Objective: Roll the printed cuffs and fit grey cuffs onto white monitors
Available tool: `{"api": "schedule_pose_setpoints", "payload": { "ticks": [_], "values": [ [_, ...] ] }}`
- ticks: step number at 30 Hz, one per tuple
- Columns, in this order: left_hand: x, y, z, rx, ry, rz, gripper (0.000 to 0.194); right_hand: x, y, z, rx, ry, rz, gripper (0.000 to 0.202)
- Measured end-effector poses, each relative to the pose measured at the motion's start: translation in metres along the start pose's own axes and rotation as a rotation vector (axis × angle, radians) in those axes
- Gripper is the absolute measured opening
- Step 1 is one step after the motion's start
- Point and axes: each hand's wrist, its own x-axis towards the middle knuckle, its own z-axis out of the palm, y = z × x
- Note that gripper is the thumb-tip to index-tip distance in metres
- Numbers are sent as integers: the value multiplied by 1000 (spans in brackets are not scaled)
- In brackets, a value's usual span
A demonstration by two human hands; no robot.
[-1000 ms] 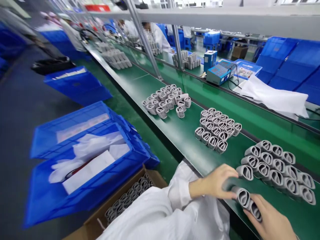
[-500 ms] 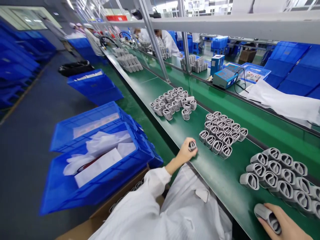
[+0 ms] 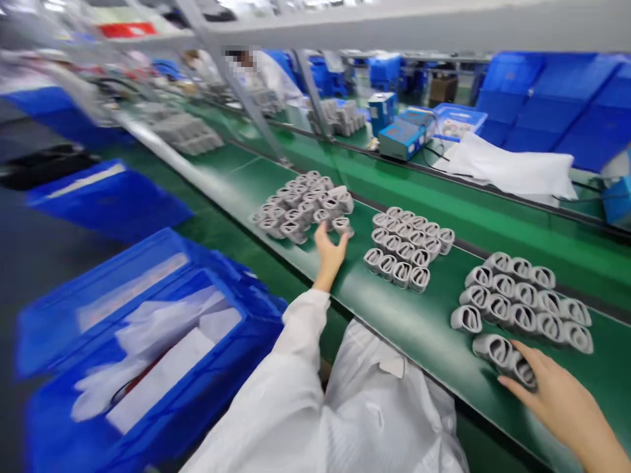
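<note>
My left hand (image 3: 331,255) is at the front edge of a group of grey rolled pieces (image 3: 290,205), thumb and fingers apart, close to a grey roll (image 3: 342,226) at the group's near corner. The tips are blurred, and green surface shows between them. At the lower right, my right hand (image 3: 547,387) has its thumb and fingers round a grey roll (image 3: 523,369). That roll touches another grey roll (image 3: 493,348), which lies by the right group (image 3: 522,315). A middle group (image 3: 401,246) stands in rows between the hands.
A long green work surface (image 3: 389,312) runs from upper left to lower right. Blue crates (image 3: 162,263) with white material stand at the left. Across the line are a blue device (image 3: 405,135), a white cloth (image 3: 507,167) and a person in white (image 3: 276,75). A metal post (image 3: 236,79) rises beyond the rolls.
The view has turned right. My left hand has moved from the near edge to the left group and let go of its roll. My right hand has brought its roll up to the right group.
</note>
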Motion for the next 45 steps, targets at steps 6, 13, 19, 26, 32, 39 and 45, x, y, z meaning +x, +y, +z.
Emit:
{"api": "schedule_pose_setpoints", "payload": {
  "ticks": [6,13,19,26,32,39,45],
  "values": [
    [-114,58,-3,-207,-203,421,27,18,-42,-13,-115,-29,19,45],
    [-181,169,52,-336,-876,625,70,41,-63,-31,-73,-65,15,43],
    [-179,178,80,-386,-1075,457,27,4,-30,-29,-58,-26,58,44],
    [-203,181,105,-530,-1168,501,54,13,-15,7,-47,31,-65,44],
    [-209,157,104,-528,-995,239,73,22,-4,7,80,56,-142,37],
    [-238,173,105,-550,-1035,323,101,31,-23,3,150,49,-104,35],
    [-215,160,92,-529,-958,161,78,28,4,9,200,93,-167,29]
  ]
}}
